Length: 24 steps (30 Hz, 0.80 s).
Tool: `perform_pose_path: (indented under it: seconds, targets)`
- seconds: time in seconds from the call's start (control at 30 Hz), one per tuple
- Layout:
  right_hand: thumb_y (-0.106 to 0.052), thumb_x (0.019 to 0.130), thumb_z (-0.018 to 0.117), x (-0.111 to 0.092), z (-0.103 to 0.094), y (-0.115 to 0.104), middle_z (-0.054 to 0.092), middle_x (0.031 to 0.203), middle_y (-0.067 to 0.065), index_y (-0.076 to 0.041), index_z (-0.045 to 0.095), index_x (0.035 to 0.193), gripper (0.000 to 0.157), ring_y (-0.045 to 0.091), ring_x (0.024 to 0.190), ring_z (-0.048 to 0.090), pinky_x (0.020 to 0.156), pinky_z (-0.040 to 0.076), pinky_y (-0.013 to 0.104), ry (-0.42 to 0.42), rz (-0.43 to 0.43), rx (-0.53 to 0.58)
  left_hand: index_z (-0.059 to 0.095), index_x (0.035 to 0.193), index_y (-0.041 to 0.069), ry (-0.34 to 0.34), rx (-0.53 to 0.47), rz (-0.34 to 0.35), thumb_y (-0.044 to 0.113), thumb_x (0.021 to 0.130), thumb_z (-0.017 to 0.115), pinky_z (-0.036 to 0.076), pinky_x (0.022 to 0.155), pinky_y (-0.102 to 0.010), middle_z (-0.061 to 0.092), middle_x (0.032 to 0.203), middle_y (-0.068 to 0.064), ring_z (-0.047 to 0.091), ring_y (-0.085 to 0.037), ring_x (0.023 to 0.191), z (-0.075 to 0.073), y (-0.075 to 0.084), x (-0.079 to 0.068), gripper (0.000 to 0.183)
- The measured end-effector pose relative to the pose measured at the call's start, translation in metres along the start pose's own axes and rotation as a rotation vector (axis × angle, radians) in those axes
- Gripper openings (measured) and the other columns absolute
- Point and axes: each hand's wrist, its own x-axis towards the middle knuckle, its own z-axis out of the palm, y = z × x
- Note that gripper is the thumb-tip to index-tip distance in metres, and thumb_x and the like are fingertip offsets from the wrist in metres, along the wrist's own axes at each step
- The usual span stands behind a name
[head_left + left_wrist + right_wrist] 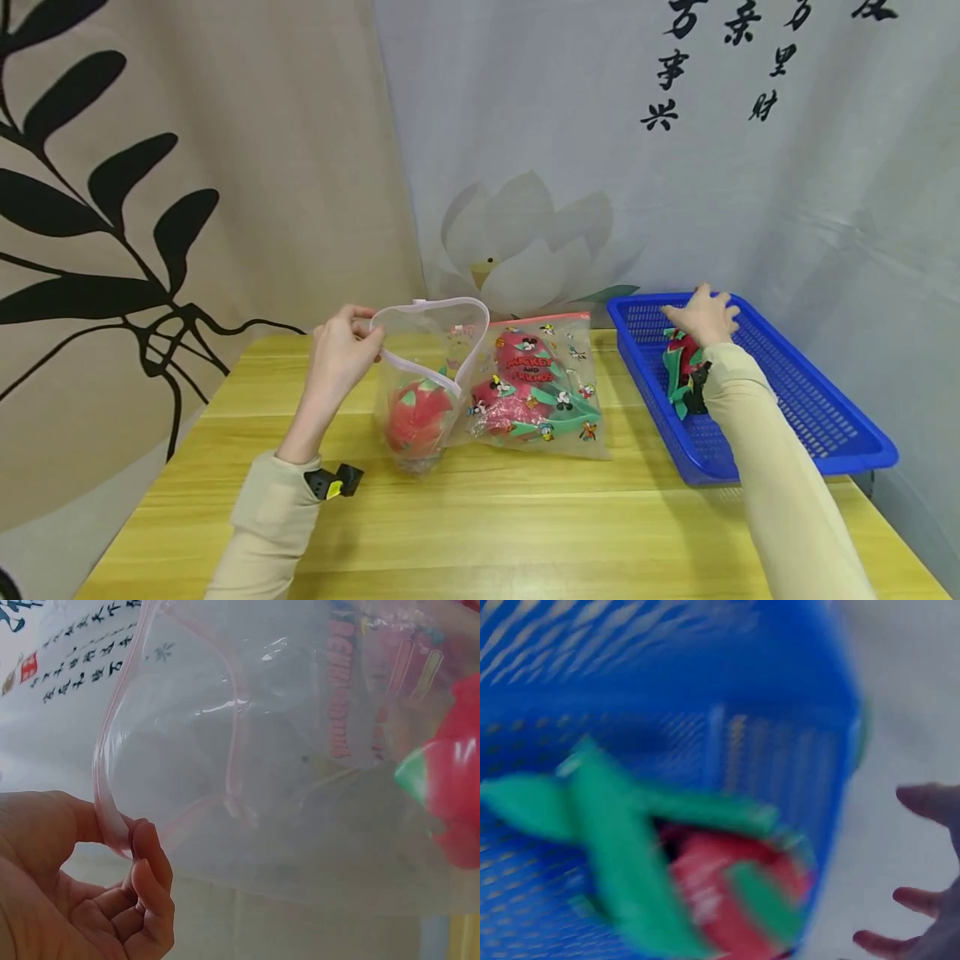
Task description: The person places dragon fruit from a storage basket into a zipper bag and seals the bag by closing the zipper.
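Observation:
My left hand pinches the edge of a clear zip bag, whose mouth gapes wide above the table. Inside its lower part sits a red dragon fruit with green tips; the left wrist view shows thumb and fingertips on the bag's pale pink rim. Over the far left part of a blue plastic basket, my right hand has its fingers spread and holds nothing. Below it in the basket lies another red dragon fruit with long green leaves, blurred in the right wrist view and partly hidden by the wrist in the head view.
A flat printed zip bag with red and green fruit inside lies beside the held bag, toward the basket. The wooden table ends at a curtain behind. The basket's raised rim overhangs the table's right edge.

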Motion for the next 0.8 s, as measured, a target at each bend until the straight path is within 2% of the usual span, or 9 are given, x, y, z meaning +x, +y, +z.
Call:
perform_pose_path:
  seconds: [0.07, 0.13, 0.2, 0.27, 0.43, 0.53, 0.8]
  targets:
    - [-0.046, 0.09, 0.054, 0.002, 0.002, 0.019, -0.003, 0.145, 0.047, 0.005, -0.003, 0.149, 0.097, 0.067, 0.132, 0.004, 0.102, 0.019, 0.075, -0.083, 0.099, 0.014, 0.056, 0.12, -0.004, 0.01, 0.012, -0.001, 0.014, 0.09, 0.053, 0.038, 0.041, -0.023, 0.072, 0.087, -0.02, 0.065, -0.02, 0.06, 0.0, 0.0, 0.0, 0.035]
    - [-0.049, 0.089, 0.054, 0.002, 0.004, 0.033, -0.012, 0.143, 0.048, 0.006, -0.014, 0.147, 0.105, 0.068, 0.132, -0.001, 0.103, 0.018, 0.075, -0.164, 0.166, 0.033, 0.057, 0.119, -0.004, 0.02, 0.026, -0.004, 0.015, 0.09, 0.053, 0.038, 0.042, -0.023, 0.072, 0.087, -0.02, 0.064, -0.02, 0.06, 0.0, 0.0, 0.0, 0.034]
    - [-0.05, 0.089, 0.054, 0.0, 0.008, 0.042, -0.012, 0.143, 0.049, 0.004, -0.018, 0.146, 0.107, 0.067, 0.133, 0.0, 0.105, 0.02, 0.073, -0.226, 0.199, 0.074, 0.058, 0.117, -0.004, 0.031, 0.036, -0.007, 0.015, 0.09, 0.053, 0.039, 0.042, -0.023, 0.072, 0.087, -0.019, 0.063, -0.018, 0.059, 0.0, 0.001, 0.0, 0.034]
    - [-0.049, 0.089, 0.053, -0.003, 0.011, 0.048, -0.003, 0.141, 0.05, 0.004, -0.016, 0.147, 0.105, 0.066, 0.132, 0.008, 0.105, 0.027, 0.069, -0.248, 0.201, 0.108, 0.059, 0.116, -0.004, 0.039, 0.042, -0.008, 0.016, 0.089, 0.053, 0.04, 0.043, -0.023, 0.073, 0.087, -0.02, 0.063, -0.018, 0.059, 0.0, 0.001, 0.0, 0.033]
    - [-0.048, 0.089, 0.053, -0.006, 0.018, 0.054, 0.018, 0.138, 0.046, 0.003, -0.005, 0.148, 0.096, 0.058, 0.127, 0.026, 0.097, 0.04, 0.061, -0.172, 0.194, 0.162, 0.062, 0.111, -0.005, 0.067, 0.036, 0.009, 0.015, 0.09, 0.052, 0.039, 0.041, -0.024, 0.072, 0.088, -0.022, 0.064, -0.021, 0.059, 0.0, 0.001, 0.0, 0.031]
    - [-0.048, 0.089, 0.054, -0.003, 0.021, 0.055, 0.022, 0.137, 0.046, 0.002, 0.001, 0.149, 0.094, 0.057, 0.125, 0.03, 0.097, 0.041, 0.06, -0.13, 0.201, 0.16, 0.064, 0.107, -0.006, 0.092, 0.036, 0.028, 0.015, 0.091, 0.052, 0.039, 0.041, -0.024, 0.071, 0.087, -0.023, 0.064, -0.022, 0.058, 0.001, 0.001, 0.0, 0.029]
    - [-0.045, 0.088, 0.055, -0.002, 0.022, 0.056, 0.027, 0.136, 0.043, 0.002, 0.006, 0.149, 0.091, 0.057, 0.124, 0.032, 0.096, 0.041, 0.059, -0.086, 0.202, 0.139, 0.068, 0.098, -0.005, 0.136, 0.047, 0.049, 0.016, 0.092, 0.054, 0.036, 0.038, -0.024, 0.071, 0.081, -0.02, 0.06, -0.017, 0.051, 0.003, -0.001, 0.0, 0.026]
